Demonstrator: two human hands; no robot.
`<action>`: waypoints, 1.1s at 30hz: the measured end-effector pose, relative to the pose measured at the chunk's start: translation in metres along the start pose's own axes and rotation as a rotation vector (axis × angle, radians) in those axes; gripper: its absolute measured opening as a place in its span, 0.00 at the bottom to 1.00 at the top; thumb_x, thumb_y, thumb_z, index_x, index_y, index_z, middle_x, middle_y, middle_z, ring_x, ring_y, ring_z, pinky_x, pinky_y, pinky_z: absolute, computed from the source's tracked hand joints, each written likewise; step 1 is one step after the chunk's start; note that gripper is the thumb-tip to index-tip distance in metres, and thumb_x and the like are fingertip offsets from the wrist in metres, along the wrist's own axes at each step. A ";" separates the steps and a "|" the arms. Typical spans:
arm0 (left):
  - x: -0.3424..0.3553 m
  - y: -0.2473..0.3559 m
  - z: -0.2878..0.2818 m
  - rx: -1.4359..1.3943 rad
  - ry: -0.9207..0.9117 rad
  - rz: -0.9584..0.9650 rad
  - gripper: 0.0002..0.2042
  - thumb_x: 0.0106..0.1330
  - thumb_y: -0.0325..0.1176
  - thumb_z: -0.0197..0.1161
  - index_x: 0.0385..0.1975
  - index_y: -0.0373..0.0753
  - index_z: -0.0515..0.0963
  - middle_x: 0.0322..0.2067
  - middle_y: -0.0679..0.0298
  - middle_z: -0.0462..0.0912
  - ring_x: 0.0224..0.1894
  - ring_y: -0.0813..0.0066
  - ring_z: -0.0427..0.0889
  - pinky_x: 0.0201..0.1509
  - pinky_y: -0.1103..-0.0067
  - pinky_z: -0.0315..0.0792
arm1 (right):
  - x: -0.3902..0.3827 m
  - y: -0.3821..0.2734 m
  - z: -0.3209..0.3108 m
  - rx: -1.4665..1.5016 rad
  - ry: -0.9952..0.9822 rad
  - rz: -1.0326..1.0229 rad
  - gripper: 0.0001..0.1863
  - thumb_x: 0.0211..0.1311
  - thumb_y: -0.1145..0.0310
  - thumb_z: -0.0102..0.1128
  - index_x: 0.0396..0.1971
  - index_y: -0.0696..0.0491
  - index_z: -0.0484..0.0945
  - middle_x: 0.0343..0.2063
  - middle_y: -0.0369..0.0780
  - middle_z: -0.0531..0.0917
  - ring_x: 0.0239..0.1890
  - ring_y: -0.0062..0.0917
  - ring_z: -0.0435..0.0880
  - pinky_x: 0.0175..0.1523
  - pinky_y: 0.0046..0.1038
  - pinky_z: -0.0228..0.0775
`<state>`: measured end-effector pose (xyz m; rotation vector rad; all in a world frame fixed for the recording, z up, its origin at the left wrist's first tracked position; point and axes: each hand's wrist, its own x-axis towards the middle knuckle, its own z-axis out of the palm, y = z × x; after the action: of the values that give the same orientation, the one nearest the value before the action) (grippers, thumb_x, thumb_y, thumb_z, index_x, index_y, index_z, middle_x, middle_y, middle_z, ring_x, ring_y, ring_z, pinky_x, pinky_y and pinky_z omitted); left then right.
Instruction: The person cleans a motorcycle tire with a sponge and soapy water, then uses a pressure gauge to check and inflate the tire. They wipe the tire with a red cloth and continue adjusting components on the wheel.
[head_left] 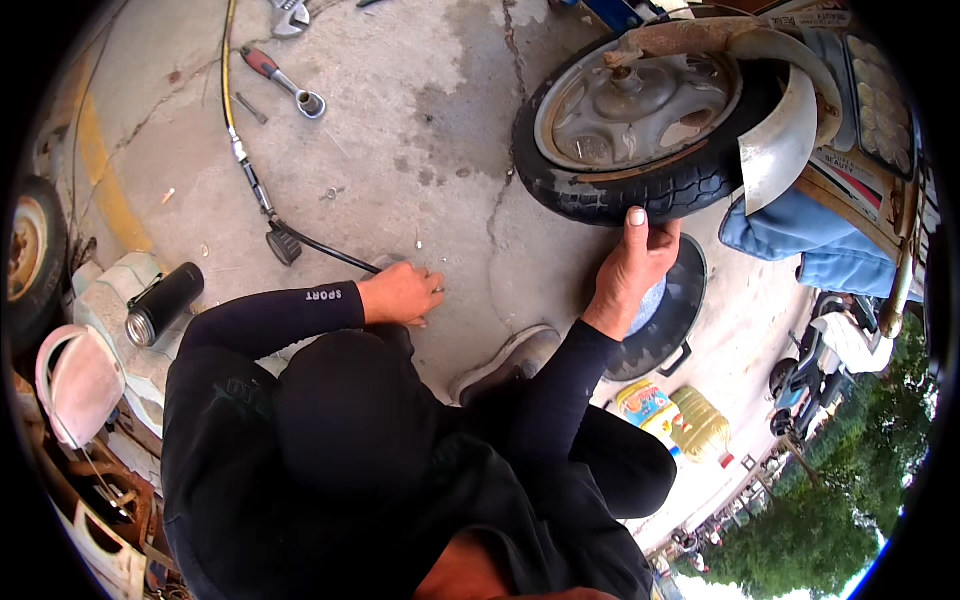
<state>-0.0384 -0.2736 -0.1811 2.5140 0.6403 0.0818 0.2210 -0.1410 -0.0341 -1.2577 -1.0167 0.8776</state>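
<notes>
My left hand (402, 293) is closed low over the concrete, around the end of a black air hose (335, 252); the hose tip is hidden. That hose runs from an inflator with a dark gauge (284, 245). On the right, my right hand (640, 268) grips the tread of a black tire (640, 195), thumb against the rubber and the other fingers partly hidden. The tire is on a grey spoked wheel (640, 105), still fixed to a vehicle with a pale fender (785, 150).
A black basin (690, 285) with liquid sits beneath the wheel, near yellowish plastic jugs (703, 425). A ratchet wrench (285, 82) and an adjustable wrench (290, 18) lie at the far left. A black bottle (165, 305) rests on a pale block, beside a pink round-edged object (80, 385).
</notes>
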 end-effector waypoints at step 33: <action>0.081 -0.089 -0.228 -0.179 0.612 -0.249 0.13 0.68 0.32 0.59 0.50 0.35 0.78 0.29 0.57 0.75 0.31 0.61 0.76 0.36 0.72 0.69 | -0.015 0.061 0.011 0.000 0.000 0.009 0.47 0.54 0.31 0.60 0.53 0.66 0.72 0.48 0.43 0.78 0.50 0.27 0.74 0.58 0.30 0.63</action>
<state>-0.0472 -0.0593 -0.0385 2.2032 1.1218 0.7996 0.2068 -0.1437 -0.0961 -1.2635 -1.0115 0.8841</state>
